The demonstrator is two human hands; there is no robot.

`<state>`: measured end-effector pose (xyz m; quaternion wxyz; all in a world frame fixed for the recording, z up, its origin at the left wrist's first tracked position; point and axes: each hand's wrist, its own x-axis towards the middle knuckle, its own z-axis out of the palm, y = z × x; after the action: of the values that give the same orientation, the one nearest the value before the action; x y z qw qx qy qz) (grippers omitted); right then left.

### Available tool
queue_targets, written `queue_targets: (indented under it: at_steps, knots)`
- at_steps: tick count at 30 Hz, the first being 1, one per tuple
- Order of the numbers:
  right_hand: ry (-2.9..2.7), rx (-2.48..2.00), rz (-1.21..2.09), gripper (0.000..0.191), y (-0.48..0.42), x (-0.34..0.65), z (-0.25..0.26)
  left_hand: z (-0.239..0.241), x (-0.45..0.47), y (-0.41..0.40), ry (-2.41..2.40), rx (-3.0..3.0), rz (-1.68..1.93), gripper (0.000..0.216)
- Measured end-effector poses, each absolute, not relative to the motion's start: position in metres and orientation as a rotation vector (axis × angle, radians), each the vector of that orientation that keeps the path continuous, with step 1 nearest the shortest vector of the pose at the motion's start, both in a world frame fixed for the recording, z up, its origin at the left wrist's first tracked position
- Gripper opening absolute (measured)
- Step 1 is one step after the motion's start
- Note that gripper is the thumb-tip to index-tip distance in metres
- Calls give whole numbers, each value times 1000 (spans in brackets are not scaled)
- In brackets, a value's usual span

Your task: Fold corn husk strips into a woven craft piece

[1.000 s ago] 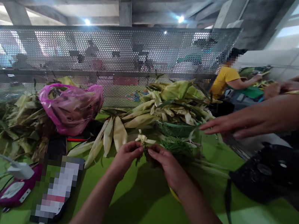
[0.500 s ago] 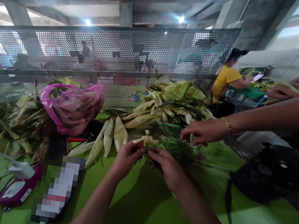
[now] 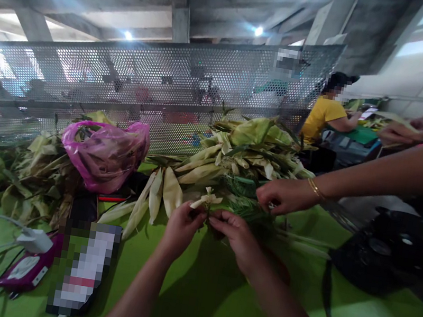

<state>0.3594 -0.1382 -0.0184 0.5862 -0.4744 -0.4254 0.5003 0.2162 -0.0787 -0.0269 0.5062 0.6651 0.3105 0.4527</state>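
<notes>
Between my two hands is a small knotted corn husk piece [image 3: 208,199], pale, with short ends sticking out at the top. My left hand [image 3: 183,229] pinches it from the left, thumb and fingers closed. From the other side my right hand [image 3: 235,233] pinches its lower part, where the fingers hide the detail. Just beyond lie loose corn husks [image 3: 171,191] and a bundle of fine green strands [image 3: 242,206]. Another person's hand [image 3: 288,197], wearing a gold bracelet, touches those strands from the right.
A heap of husks [image 3: 255,133] rests before a perforated metal screen [image 3: 128,75]. On the green table [image 3: 190,294] are a pink plastic bag [image 3: 109,156], a phone [image 3: 85,267], a purple power strip [image 3: 27,271] with cables, and a black object [image 3: 377,249] at right.
The other person's hand has curled its fingers closed at the green strands. My hands stay pinched on the husk piece, its top ends slightly tilted. The view has shifted a little.
</notes>
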Motion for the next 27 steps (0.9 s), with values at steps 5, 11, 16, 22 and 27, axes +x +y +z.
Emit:
queue_targets:
  at_steps: [5,11,16,22,27]
  knots:
    - [-975,-1066,1225,21,-139,361,-18,-26,216,-79,614,1422,1034,26]
    - [-1036,-1093,1183,20,-138,362,-22,-30,218,-78,572,1299,1008,32]
    - [-1021,-1102,1171,23,-136,362,-23,-29,214,-75,579,1371,1034,30]
    - [-958,-1051,1288,19,-138,363,-22,-23,210,-76,617,1474,1024,26]
    - [-1033,-1094,1267,22,-139,361,-21,-25,211,-76,565,1268,965,34]
